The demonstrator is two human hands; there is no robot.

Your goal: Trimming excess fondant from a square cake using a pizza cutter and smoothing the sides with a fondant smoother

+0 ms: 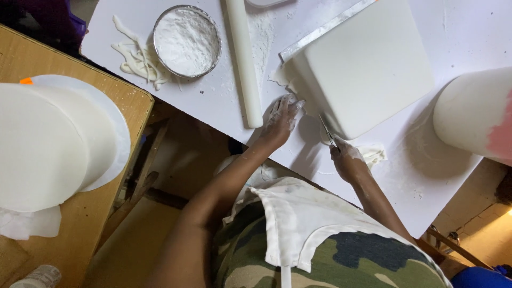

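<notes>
A square white fondant-covered cake (368, 64) sits on a silver-edged board (325, 29) on the white table (213, 101). My left hand (281, 118), dusted with powder, rests flat on the table against the cake's near corner. My right hand (348, 160) grips a small knife (326, 130) whose blade touches the bottom edge of the cake's side. A scrap of trimmed fondant (373, 154) lies beside my right hand.
A white rolling pin (244, 58) lies left of the cake. A round metal tin of white powder (186, 41) and fondant strips (136, 56) are further left. A round white cake (50, 144) stands on the wooden table at left, another with pink (477, 114) at right.
</notes>
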